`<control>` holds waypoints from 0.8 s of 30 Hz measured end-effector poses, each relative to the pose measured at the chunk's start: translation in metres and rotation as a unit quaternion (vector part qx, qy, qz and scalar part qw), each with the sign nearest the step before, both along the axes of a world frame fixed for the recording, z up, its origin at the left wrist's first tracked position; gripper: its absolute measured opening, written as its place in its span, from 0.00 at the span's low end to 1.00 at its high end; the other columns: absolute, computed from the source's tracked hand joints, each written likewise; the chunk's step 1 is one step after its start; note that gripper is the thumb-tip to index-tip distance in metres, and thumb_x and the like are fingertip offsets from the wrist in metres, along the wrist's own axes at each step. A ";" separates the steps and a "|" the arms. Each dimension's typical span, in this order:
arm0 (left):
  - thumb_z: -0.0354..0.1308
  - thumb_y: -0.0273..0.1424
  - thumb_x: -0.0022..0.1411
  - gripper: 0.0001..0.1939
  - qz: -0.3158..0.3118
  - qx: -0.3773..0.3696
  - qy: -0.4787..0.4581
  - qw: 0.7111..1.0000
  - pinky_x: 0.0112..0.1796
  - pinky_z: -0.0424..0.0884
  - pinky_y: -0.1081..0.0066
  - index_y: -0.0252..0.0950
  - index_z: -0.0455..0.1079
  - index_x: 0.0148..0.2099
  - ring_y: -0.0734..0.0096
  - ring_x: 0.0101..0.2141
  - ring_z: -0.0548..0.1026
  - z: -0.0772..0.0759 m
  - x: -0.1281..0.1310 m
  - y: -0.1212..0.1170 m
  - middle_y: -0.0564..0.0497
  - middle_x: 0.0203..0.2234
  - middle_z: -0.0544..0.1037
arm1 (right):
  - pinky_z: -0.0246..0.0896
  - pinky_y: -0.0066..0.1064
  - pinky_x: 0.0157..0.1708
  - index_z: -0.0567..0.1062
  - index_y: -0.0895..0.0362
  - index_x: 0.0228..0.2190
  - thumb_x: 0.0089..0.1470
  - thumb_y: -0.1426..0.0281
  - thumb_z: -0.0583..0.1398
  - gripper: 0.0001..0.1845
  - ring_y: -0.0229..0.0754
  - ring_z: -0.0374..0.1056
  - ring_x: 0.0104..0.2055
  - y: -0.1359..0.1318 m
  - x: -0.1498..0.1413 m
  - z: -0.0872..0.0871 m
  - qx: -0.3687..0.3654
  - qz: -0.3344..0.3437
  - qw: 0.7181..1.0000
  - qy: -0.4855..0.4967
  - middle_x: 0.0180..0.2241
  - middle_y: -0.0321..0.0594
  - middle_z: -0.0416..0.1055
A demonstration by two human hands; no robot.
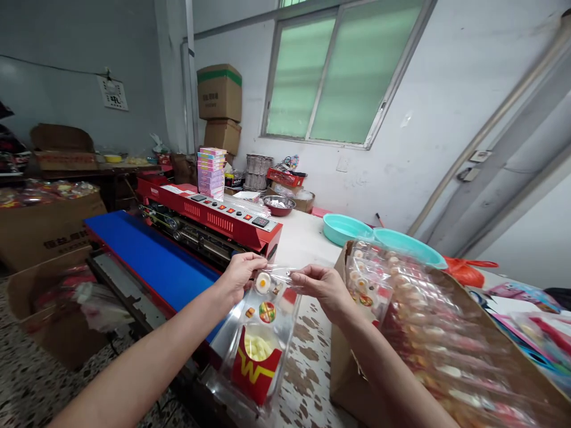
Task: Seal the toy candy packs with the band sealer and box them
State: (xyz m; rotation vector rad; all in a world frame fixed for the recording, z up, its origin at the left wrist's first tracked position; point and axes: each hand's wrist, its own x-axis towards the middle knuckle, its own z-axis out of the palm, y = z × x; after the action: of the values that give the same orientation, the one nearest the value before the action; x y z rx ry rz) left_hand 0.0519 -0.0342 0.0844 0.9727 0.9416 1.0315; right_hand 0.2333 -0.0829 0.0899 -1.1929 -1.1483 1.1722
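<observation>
Between my two hands hangs a clear plastic bag [285, 306], pinched at its top edge. Through the film I see a red french fry box [255, 371] with a yellow W and pale fries, plus a small fried egg and a pizza piece above it. My left hand [243, 276] grips the bag's upper left corner, near the end of the blue conveyor belt [147, 261]. My right hand [323, 288] has the upper right corner between thumb and fingers, beside a cardboard box [341, 351] full of similar bagged sets [428, 321].
A red sealing machine [214, 217] runs along the belt's far side. Teal basins [345, 227] stand behind the cardboard box. Stacked pink boxes [212, 172] and a dark red bowl [279, 205] are farther back. An open carton [49, 315] lies low at the left.
</observation>
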 end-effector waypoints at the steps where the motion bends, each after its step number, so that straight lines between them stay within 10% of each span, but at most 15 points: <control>1: 0.64 0.31 0.41 0.10 0.009 0.000 -0.001 1.000 0.17 0.59 0.78 0.32 0.70 0.28 0.79 0.16 0.67 -0.003 -0.001 0.001 0.52 0.20 0.75 | 0.64 0.26 0.29 0.77 0.60 0.20 0.28 0.59 0.73 0.19 0.34 0.68 0.24 0.002 0.000 -0.003 -0.005 0.004 1.000 -0.004 0.21 0.36 0.74; 9: 0.66 0.31 0.43 0.11 0.045 -0.008 -0.016 0.999 0.18 0.61 0.78 0.32 0.68 0.26 0.77 0.16 0.69 -0.033 -0.005 0.016 0.51 0.18 0.75 | 0.64 0.29 0.28 0.77 0.60 0.20 0.25 0.62 0.74 0.19 0.36 0.68 0.23 0.014 -0.011 -0.026 -0.014 -0.030 0.999 0.008 0.20 0.37 0.74; 24: 0.67 0.21 0.43 0.30 -0.108 -0.041 -0.060 0.992 0.29 0.73 0.72 0.29 0.63 0.51 0.67 0.29 0.78 -0.045 -0.040 0.006 0.39 0.35 0.79 | 0.61 0.29 0.27 0.77 0.60 0.20 0.26 0.62 0.73 0.18 0.35 0.66 0.23 0.019 -0.018 -0.045 -0.029 -0.035 0.999 0.022 0.21 0.38 0.74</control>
State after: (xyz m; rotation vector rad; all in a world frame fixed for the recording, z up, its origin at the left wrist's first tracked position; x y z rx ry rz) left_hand 0.0124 -0.0284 0.0393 0.9129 0.7564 0.8523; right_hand 0.2152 -0.0639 0.0448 -1.2371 -1.0380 1.1799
